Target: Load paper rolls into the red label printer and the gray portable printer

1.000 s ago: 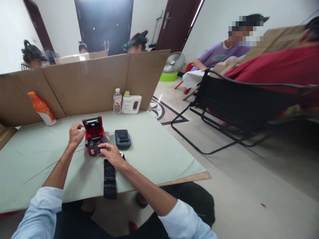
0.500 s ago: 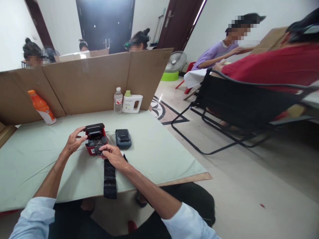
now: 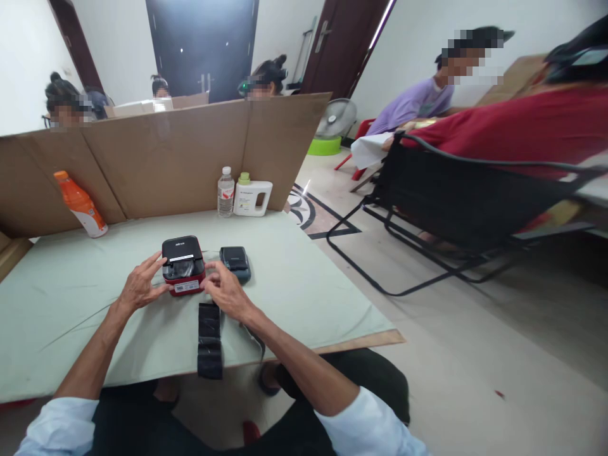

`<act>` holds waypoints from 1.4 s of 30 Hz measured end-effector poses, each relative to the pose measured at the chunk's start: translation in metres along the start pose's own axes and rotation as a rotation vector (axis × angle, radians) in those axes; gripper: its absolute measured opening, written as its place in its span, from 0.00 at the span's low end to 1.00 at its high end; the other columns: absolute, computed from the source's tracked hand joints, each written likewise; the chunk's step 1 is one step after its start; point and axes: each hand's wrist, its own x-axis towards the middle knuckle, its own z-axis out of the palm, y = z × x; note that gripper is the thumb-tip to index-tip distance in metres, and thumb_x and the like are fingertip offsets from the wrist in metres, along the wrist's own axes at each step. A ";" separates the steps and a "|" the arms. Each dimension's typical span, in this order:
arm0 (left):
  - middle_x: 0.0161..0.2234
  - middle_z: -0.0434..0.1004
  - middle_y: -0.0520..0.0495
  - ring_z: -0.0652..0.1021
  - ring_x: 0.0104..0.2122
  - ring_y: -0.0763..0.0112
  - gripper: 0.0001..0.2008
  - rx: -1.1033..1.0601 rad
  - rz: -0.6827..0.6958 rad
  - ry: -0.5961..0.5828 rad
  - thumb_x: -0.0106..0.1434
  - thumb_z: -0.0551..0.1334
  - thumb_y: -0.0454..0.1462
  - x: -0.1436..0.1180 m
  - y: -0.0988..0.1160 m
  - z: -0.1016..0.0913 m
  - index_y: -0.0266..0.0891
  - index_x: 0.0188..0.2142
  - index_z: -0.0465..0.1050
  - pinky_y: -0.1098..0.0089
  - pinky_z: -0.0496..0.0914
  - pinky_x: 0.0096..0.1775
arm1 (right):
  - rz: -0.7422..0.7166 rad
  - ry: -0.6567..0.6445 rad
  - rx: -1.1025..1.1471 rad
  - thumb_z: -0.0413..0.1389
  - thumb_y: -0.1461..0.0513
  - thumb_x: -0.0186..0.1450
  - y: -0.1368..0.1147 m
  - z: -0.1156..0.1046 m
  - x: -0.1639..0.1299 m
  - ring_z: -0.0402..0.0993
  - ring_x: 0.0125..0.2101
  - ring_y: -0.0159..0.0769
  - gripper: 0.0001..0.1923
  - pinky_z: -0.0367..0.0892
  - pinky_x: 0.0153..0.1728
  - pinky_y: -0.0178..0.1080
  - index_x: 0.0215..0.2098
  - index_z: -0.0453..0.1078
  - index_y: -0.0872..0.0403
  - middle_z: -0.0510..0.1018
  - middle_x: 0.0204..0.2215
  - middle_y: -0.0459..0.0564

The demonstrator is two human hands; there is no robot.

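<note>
Fingers of my left hand (image 3: 140,286) are lying spread against the red printer (image 3: 183,273) at its nine o'clock side; my right hand (image 3: 227,290), loosely open, is touching its three o'clock side. Black strip (image 3: 209,339) is hanging at six o'clock.

Shared workroom, cardboard dividers (image 3: 190,158) between tables (image 3: 294,278), seated co-workers (image 3: 418,101), folding chair (image 3: 456,202)

On the counter (image 3: 294,285), the small printer (image 3: 183,266) sits left of a second device (image 3: 235,261); a strip (image 3: 209,339) lies before them, two bottles (image 3: 225,192) behind, against the cardboard screen (image 3: 190,158).
</note>
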 end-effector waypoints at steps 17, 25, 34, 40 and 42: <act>0.64 0.72 0.35 0.74 0.63 0.50 0.35 0.083 -0.068 -0.001 0.64 0.66 0.53 -0.002 0.012 0.004 0.40 0.66 0.67 0.51 0.70 0.63 | -0.172 -0.205 -0.779 0.48 0.70 0.67 -0.012 -0.018 0.028 0.72 0.57 0.46 0.33 0.72 0.53 0.43 0.70 0.62 0.54 0.73 0.59 0.58; 0.65 0.71 0.36 0.75 0.61 0.48 0.33 0.154 -0.076 -0.059 0.65 0.65 0.51 -0.001 0.015 0.000 0.41 0.65 0.67 0.51 0.72 0.60 | -0.210 -0.186 -0.701 0.48 0.71 0.65 -0.002 -0.016 0.033 0.73 0.57 0.45 0.30 0.70 0.56 0.44 0.65 0.67 0.53 0.73 0.59 0.57; 0.66 0.68 0.34 0.74 0.63 0.48 0.41 -0.015 -0.208 -0.065 0.66 0.64 0.52 -0.005 0.022 0.023 0.39 0.72 0.55 0.51 0.71 0.61 | -0.180 -0.208 -0.333 0.50 0.69 0.61 0.011 -0.011 0.038 0.76 0.48 0.44 0.34 0.71 0.50 0.44 0.65 0.61 0.52 0.80 0.51 0.53; 0.69 0.63 0.31 0.71 0.66 0.48 0.41 -0.154 -0.230 -0.040 0.67 0.63 0.47 -0.007 0.028 0.035 0.37 0.74 0.50 0.50 0.69 0.63 | -0.108 -0.266 -0.358 0.51 0.67 0.59 0.007 -0.012 0.044 0.77 0.41 0.44 0.30 0.70 0.45 0.41 0.60 0.67 0.54 0.82 0.44 0.53; 0.70 0.62 0.31 0.69 0.67 0.48 0.42 -0.183 -0.232 -0.026 0.66 0.63 0.46 -0.012 0.024 0.031 0.36 0.74 0.50 0.49 0.67 0.65 | -0.112 -0.275 -0.371 0.51 0.66 0.60 0.002 -0.008 0.046 0.77 0.38 0.42 0.27 0.69 0.43 0.40 0.58 0.68 0.53 0.83 0.42 0.51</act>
